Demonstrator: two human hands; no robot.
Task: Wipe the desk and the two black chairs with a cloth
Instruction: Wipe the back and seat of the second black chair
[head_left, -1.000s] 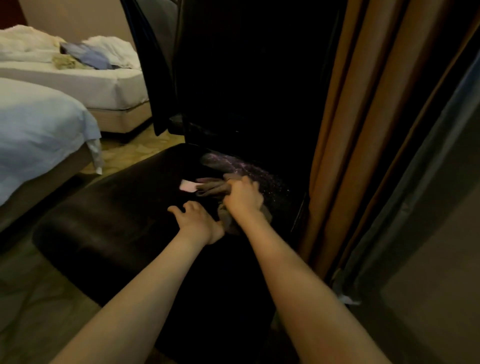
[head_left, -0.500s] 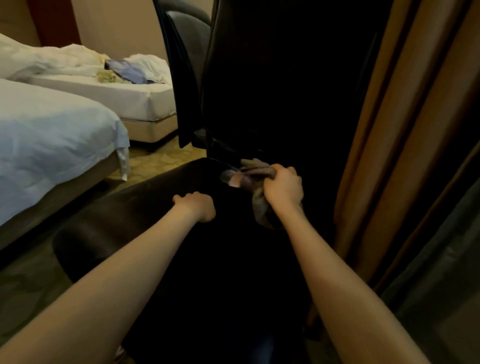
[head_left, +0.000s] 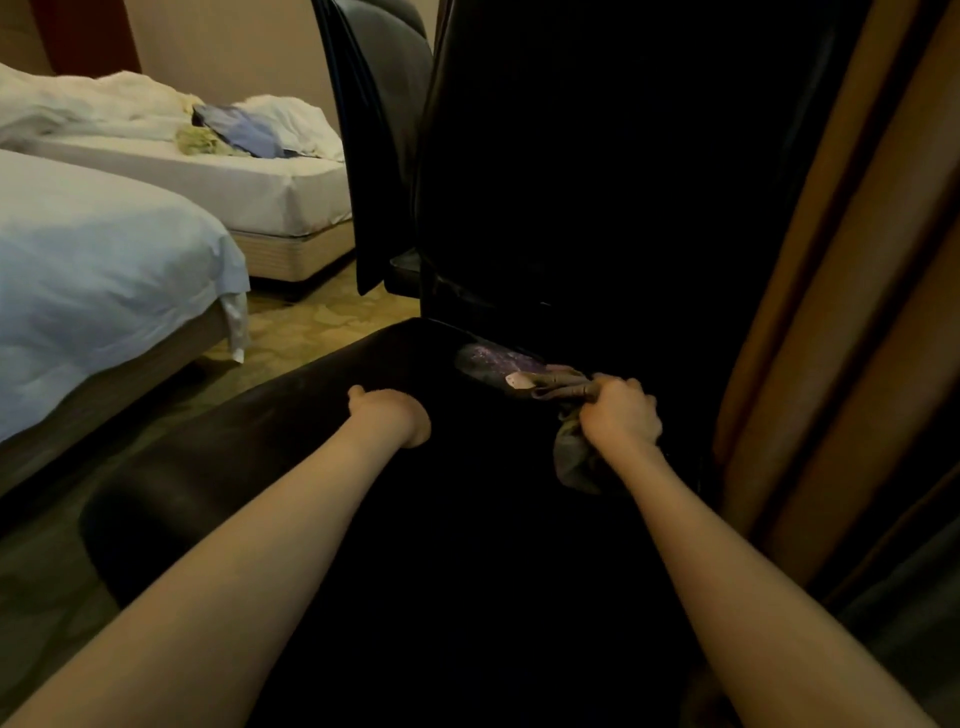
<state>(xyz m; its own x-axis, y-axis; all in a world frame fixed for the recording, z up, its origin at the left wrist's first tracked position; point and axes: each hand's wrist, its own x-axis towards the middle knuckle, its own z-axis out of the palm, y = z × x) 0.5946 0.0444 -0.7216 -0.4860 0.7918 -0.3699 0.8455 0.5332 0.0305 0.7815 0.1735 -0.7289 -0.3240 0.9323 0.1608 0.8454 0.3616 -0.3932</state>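
Findings from the head view. The right hand (head_left: 621, 410) is clenched around a grey-brown cloth (head_left: 569, 460). Its fingers are curled tight on the bunched fabric, one end sticking out to the left and the rest hanging below the wrist.

The cloth sits at the rear of the black chair seat (head_left: 249, 447), close to where the seat meets the upright backrest (head_left: 571, 182). It is just beside a speckled, dusty-looking patch (head_left: 491, 358).

The left hand (head_left: 390, 415) rests on the seat further left, well apart from the cloth. Its fingers are curled under, and I see nothing in them.

A second black chair (head_left: 379, 104) stands behind the first. Brown curtains (head_left: 831, 260) hang at the right, and two beds (head_left: 104, 260) lie at the left, the far one (head_left: 270, 192) carrying crumpled clothes (head_left: 244, 130).
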